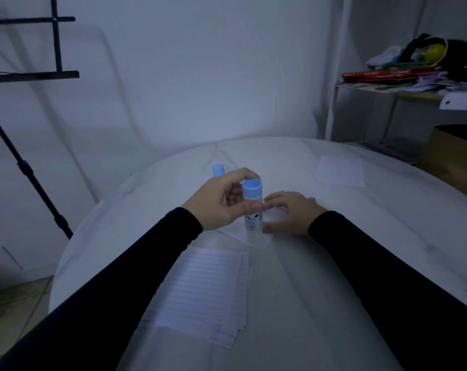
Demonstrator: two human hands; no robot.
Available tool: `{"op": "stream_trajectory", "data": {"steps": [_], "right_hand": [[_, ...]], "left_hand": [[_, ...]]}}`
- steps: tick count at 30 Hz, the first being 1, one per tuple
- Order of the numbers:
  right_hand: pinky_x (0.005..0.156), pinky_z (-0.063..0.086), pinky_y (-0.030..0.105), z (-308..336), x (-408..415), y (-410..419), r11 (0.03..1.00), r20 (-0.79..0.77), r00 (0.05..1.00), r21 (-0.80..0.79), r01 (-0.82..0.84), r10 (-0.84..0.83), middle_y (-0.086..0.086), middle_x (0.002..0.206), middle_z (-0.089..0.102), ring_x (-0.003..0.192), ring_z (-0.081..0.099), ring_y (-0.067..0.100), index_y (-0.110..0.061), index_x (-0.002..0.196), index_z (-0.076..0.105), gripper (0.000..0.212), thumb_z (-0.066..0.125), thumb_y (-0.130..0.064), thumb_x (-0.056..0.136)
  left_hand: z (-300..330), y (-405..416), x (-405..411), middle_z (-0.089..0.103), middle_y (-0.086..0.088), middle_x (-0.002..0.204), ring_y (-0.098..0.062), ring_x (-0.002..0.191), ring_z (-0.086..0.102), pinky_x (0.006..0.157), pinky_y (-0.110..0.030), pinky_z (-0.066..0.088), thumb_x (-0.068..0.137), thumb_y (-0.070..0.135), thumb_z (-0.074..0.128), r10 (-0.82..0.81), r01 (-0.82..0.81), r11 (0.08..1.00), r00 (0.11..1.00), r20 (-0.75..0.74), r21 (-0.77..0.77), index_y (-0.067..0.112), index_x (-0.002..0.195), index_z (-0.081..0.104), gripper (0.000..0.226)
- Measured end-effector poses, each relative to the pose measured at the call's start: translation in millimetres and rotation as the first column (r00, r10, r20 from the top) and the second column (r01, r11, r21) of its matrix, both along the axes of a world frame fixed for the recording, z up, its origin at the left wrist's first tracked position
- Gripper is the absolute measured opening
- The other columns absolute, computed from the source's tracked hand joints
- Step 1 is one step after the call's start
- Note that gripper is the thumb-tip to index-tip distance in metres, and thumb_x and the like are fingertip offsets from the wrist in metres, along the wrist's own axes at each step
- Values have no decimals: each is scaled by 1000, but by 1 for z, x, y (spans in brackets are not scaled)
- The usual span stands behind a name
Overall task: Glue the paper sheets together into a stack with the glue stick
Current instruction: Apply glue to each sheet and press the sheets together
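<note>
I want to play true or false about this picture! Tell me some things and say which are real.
1. The left hand holds the glue stick upright. True.
2. The right hand is up in the air. False: it rests on the paper sheet on the table.
3. A pile of lined sheets lies near the person. True.
4. The blue cap lies on that pile. False: it stands on the table beyond the hands.

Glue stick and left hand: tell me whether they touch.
Touching. The head view shows the left hand gripping the upright glue stick, thumb across its barrel.
</note>
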State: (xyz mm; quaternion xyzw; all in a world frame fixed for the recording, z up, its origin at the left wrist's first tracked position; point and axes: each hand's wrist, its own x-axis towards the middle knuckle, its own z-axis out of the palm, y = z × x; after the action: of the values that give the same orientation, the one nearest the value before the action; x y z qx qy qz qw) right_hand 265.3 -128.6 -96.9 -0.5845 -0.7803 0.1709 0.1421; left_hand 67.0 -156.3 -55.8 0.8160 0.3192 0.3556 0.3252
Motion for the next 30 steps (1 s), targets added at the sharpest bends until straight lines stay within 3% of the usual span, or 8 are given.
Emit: {"op": "stream_trajectory", "data": {"steps": [3, 7, 13, 17, 22, 25, 28, 30], "right_hand": [[110, 17, 56, 2, 0, -2, 1000, 6, 1000, 5, 5, -5, -19, 143, 38, 137, 27, 10, -48, 120, 55, 53, 65, -64, 70], [110, 15, 57, 3, 0, -3, 1000, 10, 1000, -7, 5, -5, -20, 143, 38, 137, 27, 9, -49, 120, 55, 56, 65, -68, 68], [111, 13, 56, 0, 0, -2, 1000, -41, 999, -1, 17, -17, -23, 141, 39, 136, 27, 7, -49, 115, 58, 54, 68, -67, 65], [112, 12, 56, 0, -1, -3, 1000, -16, 1000, 7, 4, -4, -23, 141, 39, 137, 26, 7, -48, 118, 56, 53, 67, -65, 69], [114, -6, 56, 7, 0, -4, 995, 87, 992, -54, -84, 88, -23, 150, 26, 146, 2, 12, -46, 128, 48, 45, 61, -44, 85], [113, -5, 54, 12, 7, -3, 997, 129, 989, -35, -69, 73, -19, 151, 25, 146, 0, 14, -45, 125, 51, 39, 54, -27, 90], [111, 11, 51, 14, 3, -2, 976, 209, 974, 215, 45, -91, -13, 144, 41, 141, 21, 16, -38, 124, 55, 32, 46, -42, 93], [110, 13, 52, 12, -14, -7, 967, 254, 960, 248, 55, -120, -10, 141, 46, 136, 30, 17, -35, 127, 53, 48, 38, -62, 90]], "left_hand": [[0, 3, -2, 58, -2, 77, -18, 70, 56, 66, -36, 51, 77, 31, 71, 23, -23, 1000, 1000, -1, -9, 28, 97, 55, 25], [3, 8, -10, 56, -15, 77, -26, 67, 53, 65, -35, 47, 74, 41, 71, 82, -77, 994, 995, -61, 80, 31, 95, 57, 27], [2, 19, -35, 59, -24, 80, -38, 69, 56, 71, -54, 52, 68, 48, 70, 177, -174, 982, 983, -39, 70, 36, 94, 57, 31], [1, 26, -48, 62, -3, 70, -39, 67, 56, 71, -52, 53, 69, 48, 68, 222, -215, 971, 973, -66, 99, 34, 92, 56, 30], [16, 27, -51, 65, -1, 72, -17, 64, 60, 60, -30, 53, 71, 38, 69, 225, -232, 971, 970, 98, 67, 22, 94, 54, 33], [27, 28, -44, 63, -2, 75, -17, 68, 60, 61, -26, 52, 70, 43, 66, 205, -216, 973, 969, 140, 75, 21, 95, 52, 35], [30, 32, -38, 64, 4, 73, -23, 71, 61, 66, -36, 54, 71, 46, 65, 230, -244, 964, 964, 130, 102, 25, 95, 53, 34], [29, 36, -35, 64, 2, 74, -31, 72, 60, 69, -43, 54, 71, 47, 64, 253, -268, 956, 959, 130, 116, 27, 94, 53, 33]]}}
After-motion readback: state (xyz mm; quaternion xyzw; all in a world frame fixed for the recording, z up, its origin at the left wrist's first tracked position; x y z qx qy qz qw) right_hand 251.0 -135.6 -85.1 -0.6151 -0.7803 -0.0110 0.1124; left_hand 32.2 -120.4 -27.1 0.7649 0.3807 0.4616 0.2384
